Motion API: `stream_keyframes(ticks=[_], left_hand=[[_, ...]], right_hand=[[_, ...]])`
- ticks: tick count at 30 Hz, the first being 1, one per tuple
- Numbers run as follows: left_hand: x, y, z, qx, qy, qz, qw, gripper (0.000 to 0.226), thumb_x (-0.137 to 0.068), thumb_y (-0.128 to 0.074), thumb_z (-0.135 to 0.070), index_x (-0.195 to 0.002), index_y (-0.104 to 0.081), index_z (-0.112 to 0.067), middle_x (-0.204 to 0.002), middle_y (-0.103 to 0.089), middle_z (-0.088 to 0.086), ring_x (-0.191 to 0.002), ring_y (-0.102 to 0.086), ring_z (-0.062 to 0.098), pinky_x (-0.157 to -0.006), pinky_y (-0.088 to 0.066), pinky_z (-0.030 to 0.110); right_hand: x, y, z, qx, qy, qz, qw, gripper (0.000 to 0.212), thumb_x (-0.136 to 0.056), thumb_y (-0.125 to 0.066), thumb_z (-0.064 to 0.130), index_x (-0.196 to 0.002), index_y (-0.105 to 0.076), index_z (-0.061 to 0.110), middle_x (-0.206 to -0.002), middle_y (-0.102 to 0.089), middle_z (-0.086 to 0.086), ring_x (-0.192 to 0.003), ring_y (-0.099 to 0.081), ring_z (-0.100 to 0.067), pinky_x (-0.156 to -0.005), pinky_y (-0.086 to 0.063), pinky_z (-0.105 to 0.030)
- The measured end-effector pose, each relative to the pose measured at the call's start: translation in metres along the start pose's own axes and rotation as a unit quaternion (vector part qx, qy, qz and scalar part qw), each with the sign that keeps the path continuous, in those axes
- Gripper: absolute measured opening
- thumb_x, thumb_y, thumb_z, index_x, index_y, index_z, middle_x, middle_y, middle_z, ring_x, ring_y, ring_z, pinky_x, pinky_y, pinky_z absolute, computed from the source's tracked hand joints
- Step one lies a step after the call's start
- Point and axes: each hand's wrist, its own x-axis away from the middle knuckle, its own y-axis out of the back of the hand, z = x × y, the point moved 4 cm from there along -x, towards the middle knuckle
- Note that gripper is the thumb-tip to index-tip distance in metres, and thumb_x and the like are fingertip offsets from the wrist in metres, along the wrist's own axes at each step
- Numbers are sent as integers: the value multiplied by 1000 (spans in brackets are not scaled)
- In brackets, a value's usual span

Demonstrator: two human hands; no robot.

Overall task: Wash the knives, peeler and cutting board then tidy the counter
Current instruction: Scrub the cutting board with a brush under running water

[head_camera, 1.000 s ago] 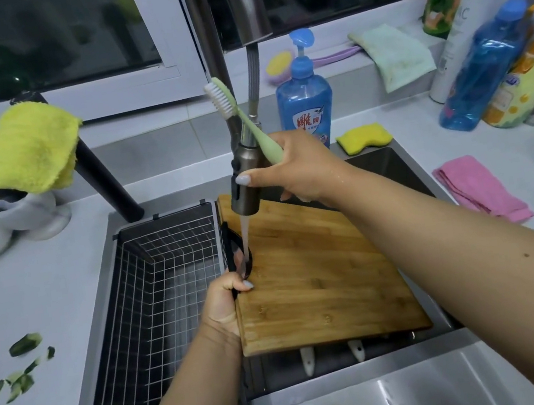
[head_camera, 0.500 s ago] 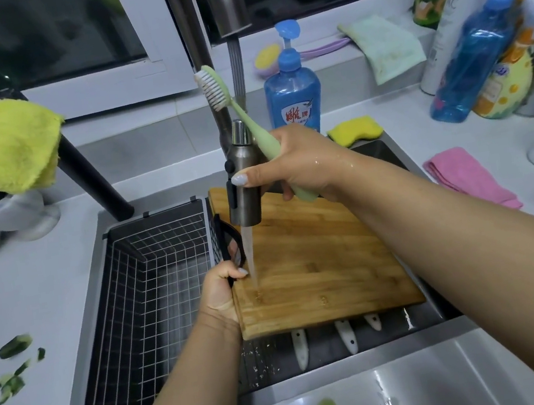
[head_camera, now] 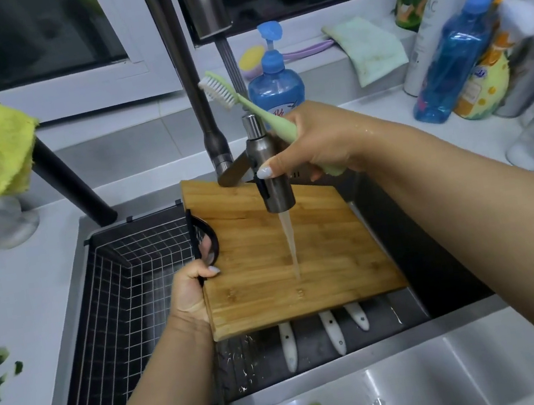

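While the left hand (head_camera: 190, 288) grips the cutting board's (head_camera: 287, 254) left edge, the right hand (head_camera: 313, 141) clutches spray head (head_camera: 270, 174) and toothbrush (head_camera: 246, 105) above; knife handles (head_camera: 331, 331) protrude beneath its near edge.

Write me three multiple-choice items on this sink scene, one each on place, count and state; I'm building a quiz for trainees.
1. Where is the water landing?
A. on the board
B. in the basket
C. on the counter

2. How many white handles show below the board?
A. one
B. three
C. five

3. What does the right hand hold?
A. nothing
B. a sponge
C. sprayer and brush

Answers:
1 A, the stream hits the board.
2 B, three handles stick out in the sink.
3 C, the right hand grips the sprayer and brush.
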Motion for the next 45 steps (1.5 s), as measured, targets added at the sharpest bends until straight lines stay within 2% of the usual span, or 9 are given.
stream_keyframes(ticks=[5,10,14,22,27,33,36,41,45], left_hand=[[14,-5,-7,-10,6,20,1000,47,-33,-65,-7,-74,-78,-25,-93,-73,5,-79,-71,30,-64,-57,54],[21,11,-16,-5,5,0,1000,56,-28,-73,-5,-79,-77,-27,-108,-69,4,-88,-70,32,-71,-55,57],[29,13,-21,-3,-3,-11,1000,62,-17,-78,-4,-75,-76,-25,-100,-72,4,-81,-71,31,-61,-56,52],[35,22,-19,-5,5,-6,1000,62,-24,-76,-6,-82,-76,-27,-103,-69,5,-86,-70,33,-68,-55,56],[41,13,-14,-5,15,20,1000,57,-32,-69,-5,-86,-75,-22,-99,-70,10,-81,-70,34,-65,-56,55],[43,13,-9,-6,9,25,1000,61,-26,-75,-5,-85,-76,-22,-96,-71,9,-81,-70,33,-68,-55,54],[41,20,-8,-11,12,29,999,66,-28,-75,-6,-91,-75,-24,-103,-70,10,-86,-69,34,-72,-54,56],[45,22,-8,-11,17,25,999,67,-28,-75,-5,-92,-75,-24,-105,-69,10,-88,-69,34,-73,-54,56],[53,18,-13,-8,16,55,998,62,-30,-74,-4,-90,-76,-21,-101,-71,12,-85,-69,35,-68,-55,56]], right_hand=[[2,17,-2,63,2,-13,998,40,-69,-82,36,-81,-51,13,-62,-50,5,-47,-53,-2,-44,-45,-16],[4,28,-5,104,14,-29,994,52,-71,-80,38,-99,-58,-1,-78,-55,-6,-67,-56,-13,-47,-49,-19],[5,28,-7,105,14,-33,994,43,-71,-79,38,-92,-59,6,-74,-54,-2,-67,-56,-12,-49,-50,-20],[-2,1,-7,55,9,-48,997,44,-69,-81,41,-87,-55,10,-70,-50,-2,-64,-55,-15,-55,-56,-30],[-9,-26,-4,-19,31,-77,996,26,-74,-80,33,-70,-55,27,-58,-51,14,-60,-53,-4,-54,-55,-27],[-26,-38,-4,-18,63,-134,989,25,-77,-77,35,-91,-60,23,-74,-59,11,-70,-57,-4,-52,-48,-17],[-34,-33,-7,17,65,-165,984,28,-78,-75,38,-96,-61,23,-80,-61,10,-74,-55,-6,-63,-47,-25],[-34,-19,-12,78,72,-180,978,27,-81,-72,41,-91,-49,32,-69,-50,15,-64,-46,-2,-54,-34,-21],[-29,-5,-19,123,74,-186,972,23,-81,-71,42,-93,-55,30,-72,-55,11,-65,-51,-7,-63,-44,-30]])
